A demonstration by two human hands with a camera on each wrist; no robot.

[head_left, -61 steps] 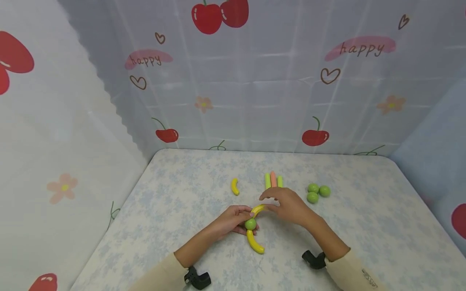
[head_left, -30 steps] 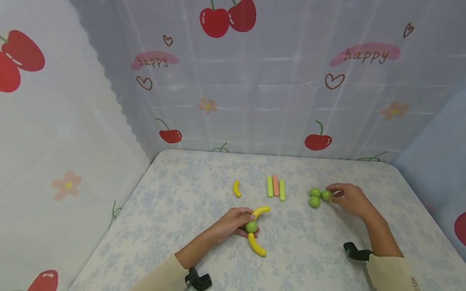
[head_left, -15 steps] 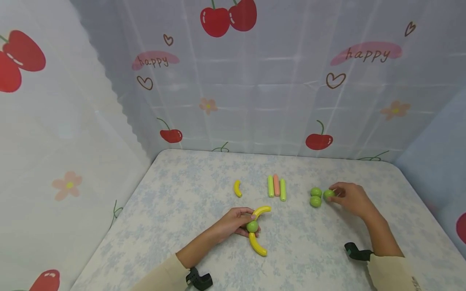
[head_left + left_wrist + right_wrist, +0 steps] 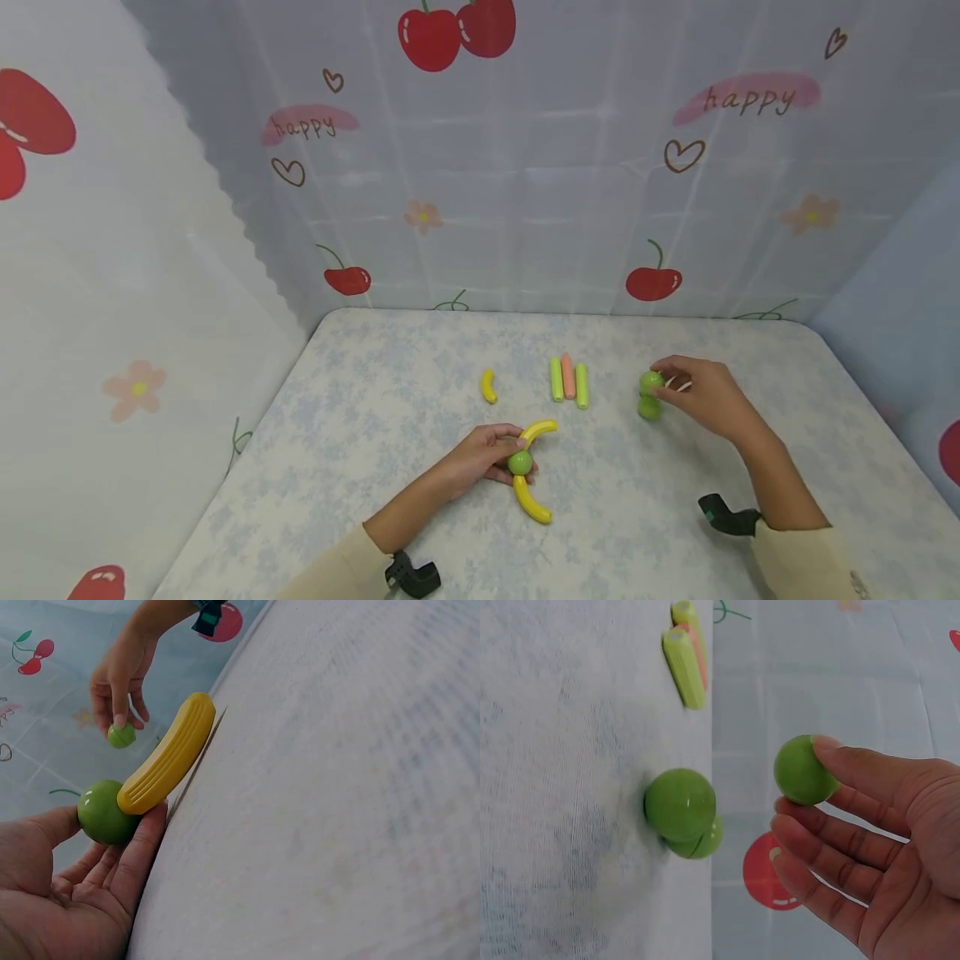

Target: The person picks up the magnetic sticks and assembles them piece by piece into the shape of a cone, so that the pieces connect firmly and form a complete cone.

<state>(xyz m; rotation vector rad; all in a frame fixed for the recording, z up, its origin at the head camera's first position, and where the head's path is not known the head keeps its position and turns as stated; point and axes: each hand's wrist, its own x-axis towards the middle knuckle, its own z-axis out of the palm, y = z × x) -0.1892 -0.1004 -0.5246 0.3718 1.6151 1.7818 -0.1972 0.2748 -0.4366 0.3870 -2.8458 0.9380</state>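
We've got the left hand (image 4: 480,459) pinching a green ball (image 4: 520,463), thumb against fingers, low at the counter (image 4: 390,383). Far yellow piece (image 4: 540,429) touching it points away and right; near yellow piece (image 4: 532,502), toward us and right; both axes curved. Further right, our right hand (image 4: 708,398) pinches a second green ball (image 4: 805,771), clear of the counter, near two more green balls (image 4: 680,805).

We see a cream left sleeve (image 4: 341,567) and a matching right sleeve (image 4: 795,560), marked with dark, illegible lettering (image 4: 859,585). We also note a black, angled left wrist camera (image 4: 415,578) and a similar right wrist camera (image 4: 729,517).
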